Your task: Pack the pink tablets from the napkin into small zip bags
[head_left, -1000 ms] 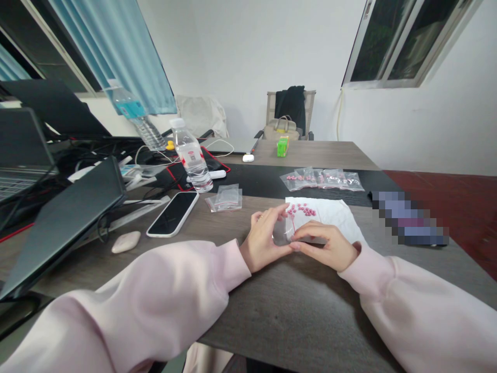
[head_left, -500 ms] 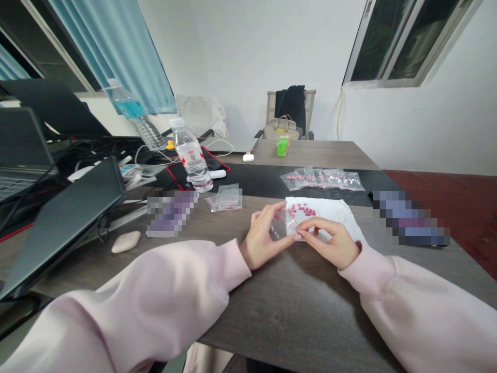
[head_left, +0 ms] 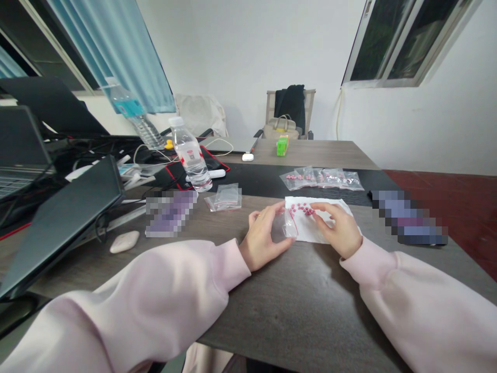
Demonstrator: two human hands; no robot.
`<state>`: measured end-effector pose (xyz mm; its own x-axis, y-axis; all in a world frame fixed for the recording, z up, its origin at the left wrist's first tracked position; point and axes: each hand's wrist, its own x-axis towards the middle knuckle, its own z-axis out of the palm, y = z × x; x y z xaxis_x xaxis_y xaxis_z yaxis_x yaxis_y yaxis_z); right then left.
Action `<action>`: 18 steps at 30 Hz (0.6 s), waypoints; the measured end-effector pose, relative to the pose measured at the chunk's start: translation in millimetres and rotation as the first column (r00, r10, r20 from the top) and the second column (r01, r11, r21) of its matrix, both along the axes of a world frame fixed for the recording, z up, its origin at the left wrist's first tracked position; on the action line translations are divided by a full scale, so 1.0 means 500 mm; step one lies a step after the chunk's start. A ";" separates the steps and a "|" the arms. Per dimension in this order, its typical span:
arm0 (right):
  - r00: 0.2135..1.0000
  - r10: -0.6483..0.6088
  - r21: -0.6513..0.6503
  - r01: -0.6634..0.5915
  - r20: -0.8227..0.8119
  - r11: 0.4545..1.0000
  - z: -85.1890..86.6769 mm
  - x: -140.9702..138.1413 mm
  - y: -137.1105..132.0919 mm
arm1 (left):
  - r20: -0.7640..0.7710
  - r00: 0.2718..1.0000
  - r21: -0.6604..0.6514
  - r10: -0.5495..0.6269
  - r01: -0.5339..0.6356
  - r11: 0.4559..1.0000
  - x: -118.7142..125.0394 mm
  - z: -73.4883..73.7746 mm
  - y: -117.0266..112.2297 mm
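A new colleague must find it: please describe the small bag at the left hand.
On the wooden table, find the white paper. At its left edge, the left hand holds a small clear bag with a red line. Only it is held; other bags lie on the table.

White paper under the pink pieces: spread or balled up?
Spread: the white paper lies broad and mostly flat on the table, pink pieces on top. The right hand hides part of it.

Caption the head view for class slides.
Left hand holding a clear plastic bag, right hand beside small pink pellets on white paper.
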<state>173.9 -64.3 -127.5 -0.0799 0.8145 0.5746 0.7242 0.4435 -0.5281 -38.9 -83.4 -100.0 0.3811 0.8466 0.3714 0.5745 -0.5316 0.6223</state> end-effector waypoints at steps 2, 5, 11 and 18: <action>0.996 0.000 -0.017 0.002 0.084 1.000 -0.014 0.014 0.018 | 0.004 1.000 -0.007 -0.006 0.006 1.000 0.001 0.003 -0.001; 0.991 0.050 -0.022 -0.048 0.121 0.999 -0.027 0.024 0.033 | 0.007 1.000 -0.016 -0.008 0.008 1.000 0.002 0.005 -0.002; 0.992 0.053 -0.027 -0.050 0.118 0.998 -0.024 0.022 0.030 | 0.028 0.999 -0.014 -0.018 0.018 1.000 0.003 0.008 -0.003; 0.989 -0.048 -0.004 0.049 0.138 0.999 -0.030 0.026 0.033 | 0.025 0.999 -0.014 -0.034 0.034 0.999 0.003 0.010 -0.005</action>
<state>186.9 -47.9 -142.5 -0.1186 0.8236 0.5547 0.8108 0.4028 -0.4246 -37.6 -85.7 -95.0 0.4010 0.8386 0.3689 0.5406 -0.5416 0.6437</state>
